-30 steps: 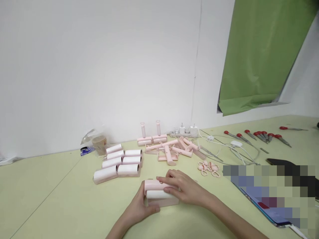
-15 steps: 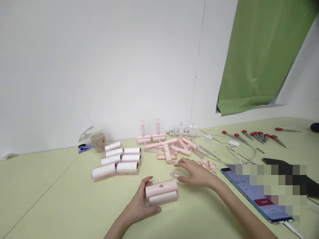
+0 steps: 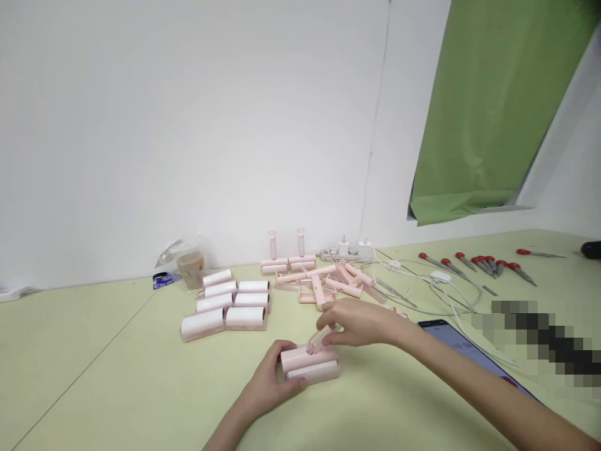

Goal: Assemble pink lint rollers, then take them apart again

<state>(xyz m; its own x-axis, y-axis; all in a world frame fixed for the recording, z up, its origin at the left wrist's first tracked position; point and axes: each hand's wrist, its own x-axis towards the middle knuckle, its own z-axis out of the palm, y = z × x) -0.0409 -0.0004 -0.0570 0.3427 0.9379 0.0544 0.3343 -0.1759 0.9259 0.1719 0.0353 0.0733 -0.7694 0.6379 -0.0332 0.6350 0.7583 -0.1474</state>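
Observation:
My left hand point(image 3: 268, 381) grips the left end of a pink lint roller head point(image 3: 297, 359), thumb in front and fingers behind, keeping it on the table. A white roll point(image 3: 317, 371) shows along the lower front of this head. Between thumb and fingers, my right hand point(image 3: 359, 322) pinches a clear tubular handle point(image 3: 320, 339). The handle slants down, its lower end at the round hole in the pink top; whether it has entered the hole I cannot tell. Behind the right hand lies a pile of pink roller housings point(image 3: 342, 286).
White rolls in pale trays point(image 3: 246, 317) stand at left, near a cup point(image 3: 191, 269). Two roller heads with upright handles point(image 3: 301, 243) are by the wall. A power strip point(image 3: 345, 255), cables, red-capped tools point(image 3: 521, 274) and a phone point(image 3: 462, 347) occupy the right.
My right hand has closed on the clear handle, lifted it from the table and carried it left to the hole in the roller head. My left hand keeps its grip.

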